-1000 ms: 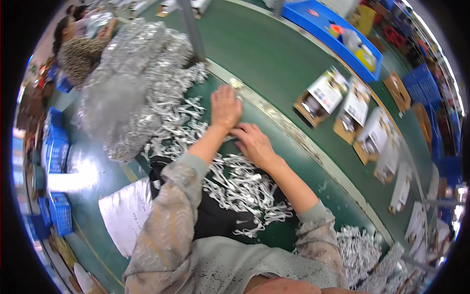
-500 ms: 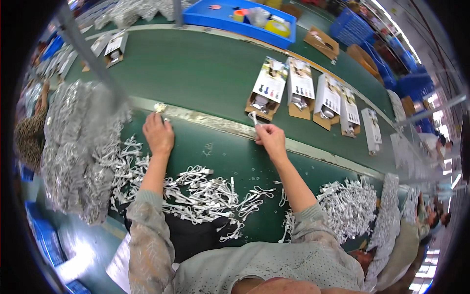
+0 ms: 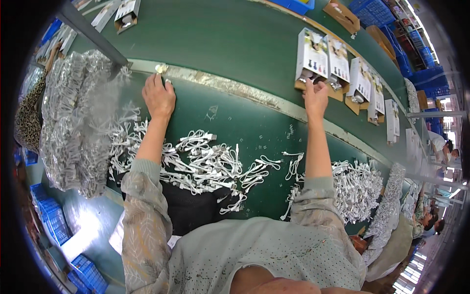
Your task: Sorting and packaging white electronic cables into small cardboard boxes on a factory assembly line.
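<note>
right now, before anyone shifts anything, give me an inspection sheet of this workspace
surface: green worktop with small scattered marks; worn pale strip along its far side
things at hand: printed boxes beyond the strip, several with open near ends
clutter: black cloth near the person; plastic-wrapped pile at left; small pale lump on the strip
hands: left hand palm down, fingertips near the lump; right hand at the nearest box's open end, grip unclear
cables: loose white cables in the middle, denser cable heap at right
surroundings: blue crates at lower left; people at far right
</note>
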{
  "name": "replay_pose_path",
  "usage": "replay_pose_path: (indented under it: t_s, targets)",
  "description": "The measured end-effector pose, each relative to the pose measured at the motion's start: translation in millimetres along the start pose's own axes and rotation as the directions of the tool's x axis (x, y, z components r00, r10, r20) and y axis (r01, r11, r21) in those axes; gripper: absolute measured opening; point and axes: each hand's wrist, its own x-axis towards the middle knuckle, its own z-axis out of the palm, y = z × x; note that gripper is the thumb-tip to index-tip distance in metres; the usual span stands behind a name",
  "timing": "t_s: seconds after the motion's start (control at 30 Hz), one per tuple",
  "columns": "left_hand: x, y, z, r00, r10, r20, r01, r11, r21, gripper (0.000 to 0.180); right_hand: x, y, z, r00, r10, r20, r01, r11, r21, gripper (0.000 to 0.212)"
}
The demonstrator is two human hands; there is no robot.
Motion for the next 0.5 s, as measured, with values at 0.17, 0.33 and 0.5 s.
replay_pose_path:
  t_s: [0.17, 0.33, 0.5]
  targets:
    - [-5, -15, 1, 1.000, -0.005, -0.006, 0.005, 0.999, 0.046, 0.036, -82, -53, -69, 0.680, -0.112, 0.725, 0.340, 0.924, -0.176, 0.046]
    - [-5, -10, 3, 1.000, 0.001, -0.003, 0.000, 0.999, 0.033, 0.035, -168, -64, -101, 0.335, -0.240, 0.911, 0.585, 0.811, -0.001, 0.063]
    - [-4, -11, 5, 1.000, 0.002, -0.003, -0.002, 1.000, 0.017, 0.035, -198, -59, -50, 0.433, -0.412, 0.802, 0.559, 0.821, 0.120, 0.043]
